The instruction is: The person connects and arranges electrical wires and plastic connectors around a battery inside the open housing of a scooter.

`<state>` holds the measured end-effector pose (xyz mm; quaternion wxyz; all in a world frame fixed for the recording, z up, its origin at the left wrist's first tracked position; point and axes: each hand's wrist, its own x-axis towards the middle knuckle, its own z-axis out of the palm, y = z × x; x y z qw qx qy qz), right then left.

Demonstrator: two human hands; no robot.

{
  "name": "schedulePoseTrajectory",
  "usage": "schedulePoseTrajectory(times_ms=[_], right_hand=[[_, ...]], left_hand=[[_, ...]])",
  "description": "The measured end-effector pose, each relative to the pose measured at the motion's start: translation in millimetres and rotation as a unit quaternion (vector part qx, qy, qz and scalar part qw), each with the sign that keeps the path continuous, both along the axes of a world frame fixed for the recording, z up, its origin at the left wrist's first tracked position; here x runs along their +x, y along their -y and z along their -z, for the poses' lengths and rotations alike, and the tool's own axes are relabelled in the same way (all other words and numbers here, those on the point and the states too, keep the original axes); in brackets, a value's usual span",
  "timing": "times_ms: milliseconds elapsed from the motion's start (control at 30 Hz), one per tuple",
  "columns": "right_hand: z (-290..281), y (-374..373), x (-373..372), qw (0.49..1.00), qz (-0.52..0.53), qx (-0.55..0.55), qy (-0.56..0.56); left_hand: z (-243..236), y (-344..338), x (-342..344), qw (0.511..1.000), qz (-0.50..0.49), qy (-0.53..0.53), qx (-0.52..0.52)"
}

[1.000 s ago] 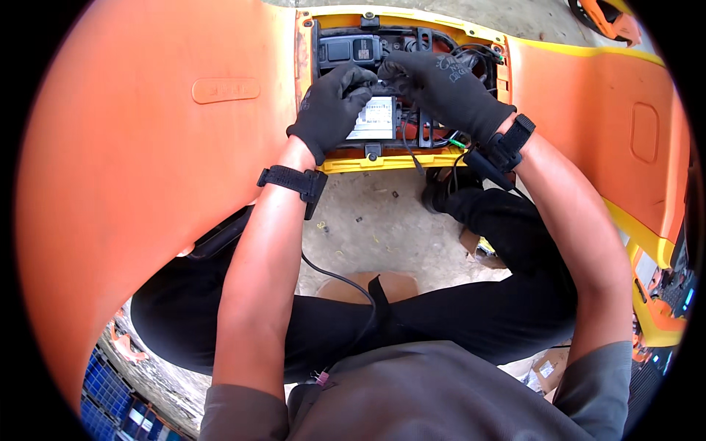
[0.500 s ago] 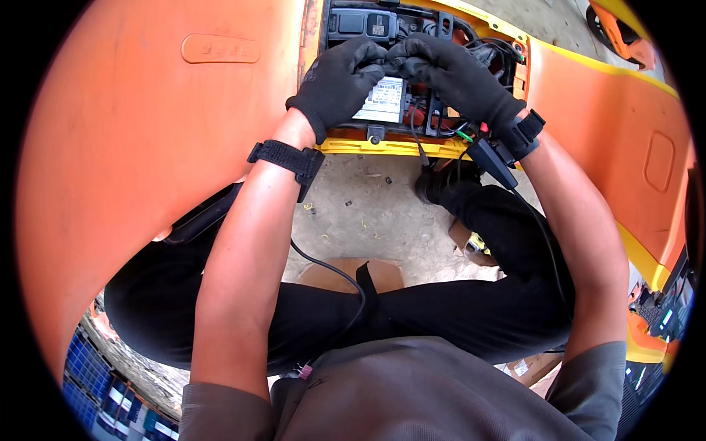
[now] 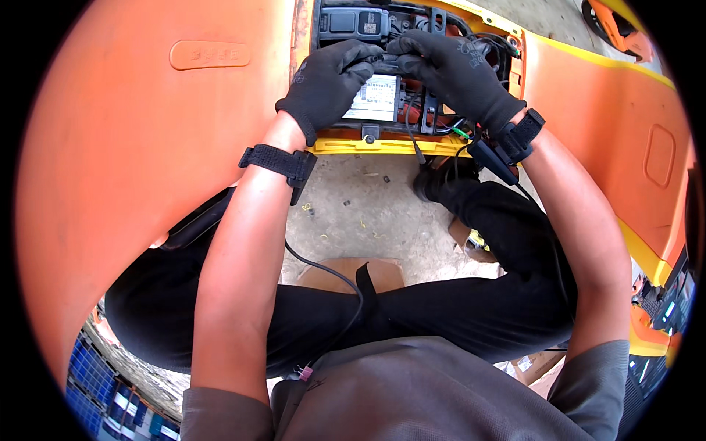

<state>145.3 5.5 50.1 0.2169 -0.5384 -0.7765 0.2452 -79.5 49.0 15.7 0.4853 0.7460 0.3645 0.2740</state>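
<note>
The left hand [image 3: 327,84], in a black glove, has its fingers bent in toward the thumb, and the right hand [image 3: 448,77], gloved alike, is curled in a similar pinch just beside it — their fingertips nearly meet, and whether either grips a small dark part there cannot be told. Both are over a yellow-edged compartment [image 3: 346,145] set into an orange body shell [image 3: 147,147]. Inside it, a silver box with a white label [image 3: 375,99] lies just below the fingertips, partly covered by the left hand, and a dark grey module [image 3: 353,23] with a square code on it sits beyond the hands. A black bracket [image 3: 429,110] stands to the right of the silver box, and a black cable [image 3: 419,151] with a plug at its end hangs over the near edge. Farther right are a green connector [image 3: 461,133] and bundled black wires [image 3: 500,45]. Black straps circle both wrists. On the floor below, near the person's shoe, is an open cardboard box [image 3: 460,231] with something yellow in it — too small to name — and blue crates [image 3: 93,371] stand at lower left.
</note>
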Motion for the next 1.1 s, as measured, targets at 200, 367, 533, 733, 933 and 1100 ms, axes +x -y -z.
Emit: schedulePoseTrajectory(times_ms=[200, 367, 533, 733, 933, 1100], right_hand=[[-1, 3, -4, 0.999, 0.017, 0.036, 0.022], [-1, 3, -6, 0.999, 0.008, 0.018, 0.032], [-1, 5, -9, 0.998, 0.015, 0.044, 0.035], [2, 4, -14, 0.996, 0.037, 0.052, 0.057], [-6, 7, -15, 0.995, 0.042, 0.023, 0.086], [-8, 7, -12, 0.995, 0.039, 0.051, 0.076]], left_hand=[[-2, 0, -3, 1.0, 0.017, -0.019, -0.011], [-7, 1, -3, 0.994, 0.0, 0.009, -0.106], [-10, -2, -5, 0.99, 0.051, 0.019, -0.133], [-14, 0, -4, 0.987, 0.026, 0.021, -0.155], [-15, 1, -4, 0.989, 0.016, 0.013, -0.145], [-15, 5, 1, 0.998, -0.014, -0.028, -0.047]])
